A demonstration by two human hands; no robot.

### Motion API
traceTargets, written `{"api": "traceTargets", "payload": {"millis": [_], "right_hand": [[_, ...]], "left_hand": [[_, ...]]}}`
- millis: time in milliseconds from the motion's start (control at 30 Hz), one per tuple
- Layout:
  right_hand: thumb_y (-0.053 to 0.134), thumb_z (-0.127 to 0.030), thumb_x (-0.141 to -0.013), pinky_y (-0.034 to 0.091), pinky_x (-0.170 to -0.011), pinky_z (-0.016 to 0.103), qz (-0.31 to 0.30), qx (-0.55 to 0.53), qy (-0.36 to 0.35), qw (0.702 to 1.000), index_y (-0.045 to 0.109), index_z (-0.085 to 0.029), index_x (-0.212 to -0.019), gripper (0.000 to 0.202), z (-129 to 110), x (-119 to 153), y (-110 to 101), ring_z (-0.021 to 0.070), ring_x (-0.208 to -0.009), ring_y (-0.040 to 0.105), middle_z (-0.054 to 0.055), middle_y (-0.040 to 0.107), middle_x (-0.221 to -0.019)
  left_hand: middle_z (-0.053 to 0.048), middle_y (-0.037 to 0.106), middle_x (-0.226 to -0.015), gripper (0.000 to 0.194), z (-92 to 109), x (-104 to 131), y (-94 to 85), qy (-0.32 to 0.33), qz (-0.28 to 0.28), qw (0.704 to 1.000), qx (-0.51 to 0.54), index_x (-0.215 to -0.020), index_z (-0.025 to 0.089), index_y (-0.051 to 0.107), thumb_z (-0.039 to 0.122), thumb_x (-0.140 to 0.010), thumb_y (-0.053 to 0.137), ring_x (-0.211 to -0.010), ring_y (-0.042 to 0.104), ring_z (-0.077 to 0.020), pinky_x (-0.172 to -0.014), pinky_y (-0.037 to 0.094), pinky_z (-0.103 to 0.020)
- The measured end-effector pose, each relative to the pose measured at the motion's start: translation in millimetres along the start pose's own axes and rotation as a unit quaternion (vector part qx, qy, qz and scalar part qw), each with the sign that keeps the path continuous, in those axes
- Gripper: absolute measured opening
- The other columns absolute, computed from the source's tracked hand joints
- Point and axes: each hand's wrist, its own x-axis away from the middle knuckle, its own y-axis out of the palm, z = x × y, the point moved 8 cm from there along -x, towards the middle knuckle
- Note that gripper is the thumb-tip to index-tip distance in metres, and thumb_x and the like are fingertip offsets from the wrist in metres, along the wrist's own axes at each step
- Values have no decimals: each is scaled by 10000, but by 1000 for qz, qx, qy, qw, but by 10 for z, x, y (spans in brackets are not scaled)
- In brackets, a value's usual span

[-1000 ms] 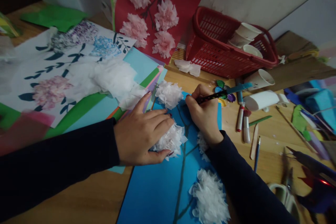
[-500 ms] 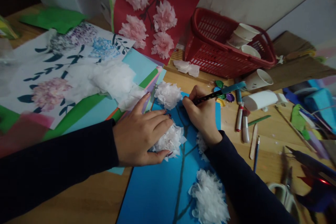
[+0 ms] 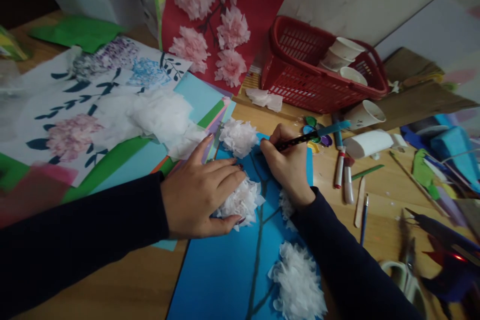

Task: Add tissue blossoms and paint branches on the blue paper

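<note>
A blue sheet [image 3: 217, 270] lies on the table, with dark branch lines and white tissue flowers on it. My left hand [image 3: 204, 192] is spread palm down over its left edge, fingers apart, touching a white flower [image 3: 243, 200]. Another white flower [image 3: 238, 137] sits at the sheet's top, between my hands. My right hand [image 3: 287, 162] grips a dark dotted pen [image 3: 300, 140] with a blue end, its tip hidden behind my fingers near the upper branches. A large white flower [image 3: 300, 282] is below my right forearm, and one more is partly covered by my right wrist.
Behind stand a red basket [image 3: 300, 80] with paper cups and a red sheet [image 3: 258, 10] with pink flowers. Coloured papers and white tissue [image 3: 161, 112] lie left. On the right are brushes, markers, scissors [image 3: 407, 275] and a glue gun [image 3: 438, 230] with a red light.
The view has shifted slightly, so the basket and the tools on the right appear a little further left. Both hands keep nearly the same place and grip.
</note>
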Motion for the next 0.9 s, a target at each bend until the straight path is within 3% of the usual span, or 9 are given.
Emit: {"api": "traceTargets", "payload": {"millis": [633,900], "right_hand": [[514,-96,-648,248,-469,249,-32,14,17,999,344,-216,-547,231,16,-2,52,87,-480,310,-75,325,-508],[520,-94,-661,238,-459,253,-2,1,15,1000,347,-214,-541,242,20,3,2,84,-472,311,-76,323,-498]], "left_hand": [[-138,676,-1194,489,5,6,14,4,-5,1000,-19,-1217,92,557,425,-861,512,-1173,587,-273,-1158,98,-569],[-140,678,-1187,486,-5,11,17,3,1,1000,-11,-1221,107,560,429,-860,516,-1179,583,-281,-1160,91,-574]]}}
